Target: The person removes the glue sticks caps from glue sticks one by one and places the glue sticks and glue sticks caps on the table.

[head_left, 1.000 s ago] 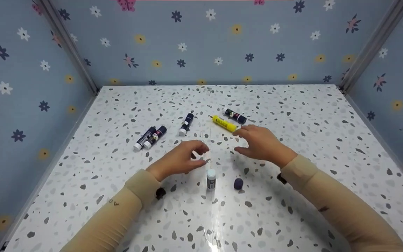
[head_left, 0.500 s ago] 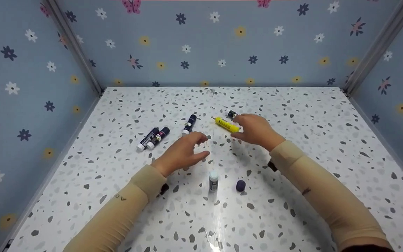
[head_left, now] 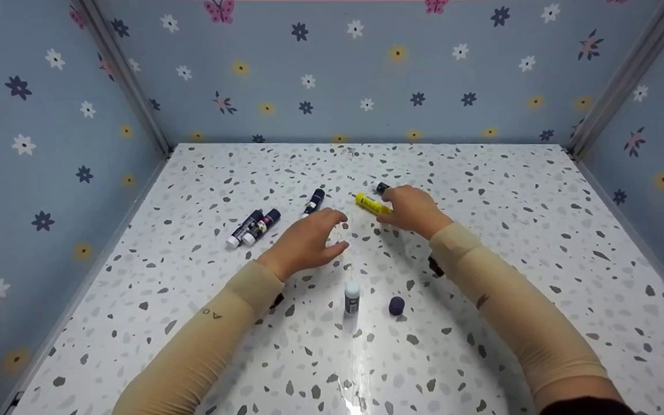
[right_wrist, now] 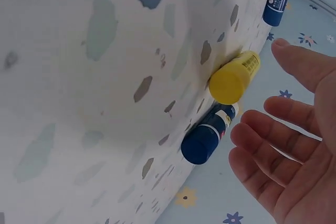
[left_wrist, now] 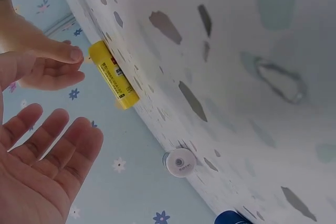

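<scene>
My right hand (head_left: 415,210) hovers over the yellow glue stick (head_left: 370,203), thumb and fingers spread and holding nothing. Beyond it, a navy glue stick (head_left: 382,188) is partly covered by that hand; in the right wrist view this navy stick (right_wrist: 202,142) lies beside the yellow one (right_wrist: 231,85). My left hand (head_left: 308,237) is above the table with its fingers loosely bent and nothing in them. It partly hides another navy glue stick (head_left: 314,200) with a white end. Closer to me, an uncapped glue stick (head_left: 352,300) stands upright beside its dark purple cap (head_left: 396,306).
Two navy glue sticks with white ends, one (head_left: 244,229) against the other (head_left: 263,226), lie at the left. The speckled white table (head_left: 482,173) is bounded by flower-patterned panels (head_left: 332,69) at the back and both sides.
My right hand has moved forward and left, over the yellow glue stick, covering most of the navy one behind. My left hand has moved forward slightly. The view has shifted a little.
</scene>
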Tool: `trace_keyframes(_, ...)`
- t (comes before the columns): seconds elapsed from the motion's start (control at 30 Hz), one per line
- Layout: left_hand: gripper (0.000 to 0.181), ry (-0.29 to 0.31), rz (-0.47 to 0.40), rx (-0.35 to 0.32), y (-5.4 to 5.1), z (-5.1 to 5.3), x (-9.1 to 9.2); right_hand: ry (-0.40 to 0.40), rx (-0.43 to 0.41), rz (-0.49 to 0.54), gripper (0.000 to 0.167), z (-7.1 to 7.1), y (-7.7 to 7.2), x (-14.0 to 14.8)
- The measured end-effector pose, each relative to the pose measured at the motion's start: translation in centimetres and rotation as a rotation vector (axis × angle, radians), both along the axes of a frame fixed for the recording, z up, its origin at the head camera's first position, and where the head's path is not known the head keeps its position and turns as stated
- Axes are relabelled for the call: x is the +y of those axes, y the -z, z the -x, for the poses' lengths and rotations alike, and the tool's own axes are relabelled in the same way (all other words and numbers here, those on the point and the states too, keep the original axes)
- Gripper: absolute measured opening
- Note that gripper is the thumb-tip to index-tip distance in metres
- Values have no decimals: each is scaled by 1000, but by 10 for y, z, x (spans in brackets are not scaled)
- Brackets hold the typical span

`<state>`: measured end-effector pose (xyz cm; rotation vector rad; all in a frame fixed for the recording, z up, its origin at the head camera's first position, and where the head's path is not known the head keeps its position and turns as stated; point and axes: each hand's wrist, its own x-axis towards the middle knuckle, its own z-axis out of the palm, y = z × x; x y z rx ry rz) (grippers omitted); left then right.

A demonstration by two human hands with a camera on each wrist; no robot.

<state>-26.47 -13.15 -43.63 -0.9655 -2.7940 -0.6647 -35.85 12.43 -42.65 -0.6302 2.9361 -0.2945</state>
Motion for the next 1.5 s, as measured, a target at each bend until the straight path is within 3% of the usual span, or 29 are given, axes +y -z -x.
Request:
trace_keyframes(0.37,57,-40,97,43,0,13,10,122,-54,-81,41,10,16,-8)
trace_keyframes(0.53,55,-54,129,86,-2,19,12,153,-97,-66,30,14,17,-6)
trace_keyframes(0.7,53,-72,147,118,-6,24,14,163,-107,-50,32,16,13,-5)
trace_keyframes(0.9,56,-81,187,148,-13,30,18,141,-51,-8,27,12,3,-3)
trace_keyframes(1.03,59,-89,223,186,-17,34,23,94,23,21,21,6,-8,-2)
trace_keyframes(1.2,60,-108,270,231,-22,40,27,26,109,46,26,-2,-23,-5)
trace_keyframes(1.5,60,-149,277,264,-36,47,33,-39,166,42,25,-18,-51,-8)
